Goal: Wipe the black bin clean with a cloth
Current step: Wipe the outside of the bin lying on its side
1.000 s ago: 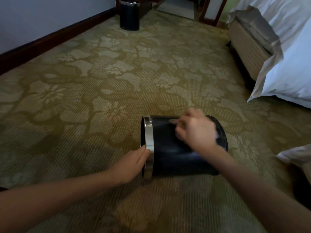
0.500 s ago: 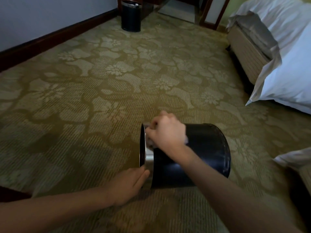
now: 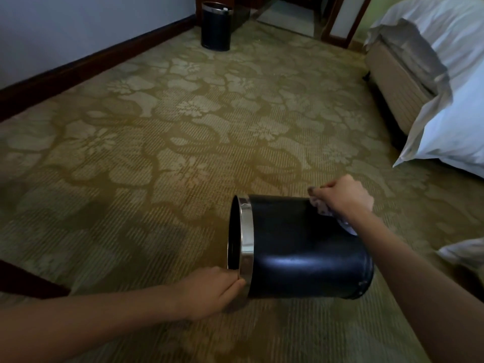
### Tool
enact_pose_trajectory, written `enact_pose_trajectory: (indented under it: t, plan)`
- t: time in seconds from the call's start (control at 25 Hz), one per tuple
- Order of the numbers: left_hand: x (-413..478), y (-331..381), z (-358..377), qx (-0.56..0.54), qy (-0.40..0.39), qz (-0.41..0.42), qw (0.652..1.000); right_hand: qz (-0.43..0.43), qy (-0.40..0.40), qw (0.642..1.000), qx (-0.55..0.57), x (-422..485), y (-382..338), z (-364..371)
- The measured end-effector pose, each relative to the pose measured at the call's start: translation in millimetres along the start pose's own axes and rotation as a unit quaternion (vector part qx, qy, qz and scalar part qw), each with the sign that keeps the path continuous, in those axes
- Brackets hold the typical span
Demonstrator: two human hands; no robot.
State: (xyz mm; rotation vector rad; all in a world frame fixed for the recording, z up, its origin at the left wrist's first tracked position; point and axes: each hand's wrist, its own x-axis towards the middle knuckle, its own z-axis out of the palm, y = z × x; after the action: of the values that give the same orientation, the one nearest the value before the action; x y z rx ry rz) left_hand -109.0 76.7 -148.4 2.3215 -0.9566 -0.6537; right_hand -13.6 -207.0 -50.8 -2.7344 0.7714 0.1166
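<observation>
Carpet (image 3: 162,158), olive with a pale flower pattern, fills most of the view. Bed (image 3: 450,82) with white linen stands at the far right, its corner hanging down to the floor. Along the far left runs a pale wall with a dark skirting board (image 3: 91,69).

Near the middle, the bin (image 3: 301,247) lies on its side on the carpet, black and glossy, with its open mouth facing left and its base to the right. A silver band (image 3: 247,244) rings the mouth. A second bin (image 3: 216,26), also black with a silver rim, stands upright far off by the skirting board.

Both forearms reach in from the near edge. The left hand (image 3: 209,292) pinches the near part of the silver band, thumb outside and fingers curled over the rim, closed firmly on it. The right hand (image 3: 343,197) is closed into a loose fist at the far right of the bin's top side, near the base, and presses a small pale cloth (image 3: 323,206) against the black wall; the cloth shows bunched under the fingers and again beside the wrist.
</observation>
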Motion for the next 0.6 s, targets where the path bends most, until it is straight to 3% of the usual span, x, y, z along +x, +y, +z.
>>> enact_pose_trajectory:
  t: [0.12, 0.28, 0.36, 0.44, 0.52, 0.56, 0.6]
  plan:
    - [-1.0, -2.4, -2.3, 0.017, -0.047, -0.005, 0.999, -0.064, 0.017, 0.995, -0.08, -18.5, -34.8, 16.5]
    - [-3.3, -5.9, 7.0, 0.089, -0.072, 0.014, 0.993, -0.231, -0.076, 0.97, -0.017, -78.5, -98.6, 42.5]
    - [-7.3, -7.6, 14.9, 0.119, -0.072, 0.035, 0.99, -0.262, -0.214, 0.921, 0.194, -99.7, -109.6, 37.7]
    - [-8.5, -9.7, 17.8, 0.123, -0.07, 0.055, 0.988, -0.2, -0.303, 0.811, 0.46, -98.2, -108.8, 13.4]
    - [-9.6, -8.9, 17.5, 0.104, -0.082, 0.058, 0.99, -0.153, -0.284, 0.727, 0.607, -78.0, -101.1, -13.6]
    - [-9.5, -8.8, 15.9, 0.098, -0.089, 0.056, 0.99, -0.136, -0.254, 0.714, 0.638, -65.5, -95.4, -25.3]
    - [-9.0, -8.5, 12.4, 0.09, -0.087, 0.053, 0.991, -0.128, -0.213, 0.733, 0.633, -54.0, -85.8, -32.8]
